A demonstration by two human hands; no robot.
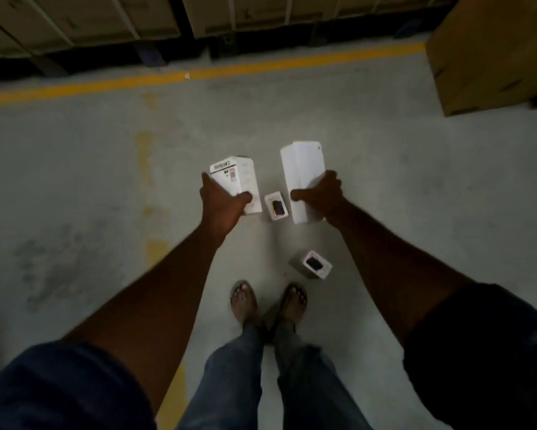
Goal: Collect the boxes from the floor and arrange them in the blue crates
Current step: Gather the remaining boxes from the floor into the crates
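Note:
My left hand point(220, 201) grips a white box with a printed label point(241, 181), thumb on its near face. A taller plain white box point(304, 175) is held by my right hand point(321, 193), fingers wrapped round its right side. Between the two hands a small white box with a dark picture point(276, 206) lies on the grey floor. Another small box with a dark picture point(313, 264) lies on the floor closer to my feet, under my right forearm. No blue crate shows in the head view.
My sandalled feet point(268, 302) stand just behind the small boxes. A yellow floor line point(199, 72) runs across ahead, with large cardboard cartons on pallets point(106, 23) beyond it. A big brown carton point(493, 51) stands at the right.

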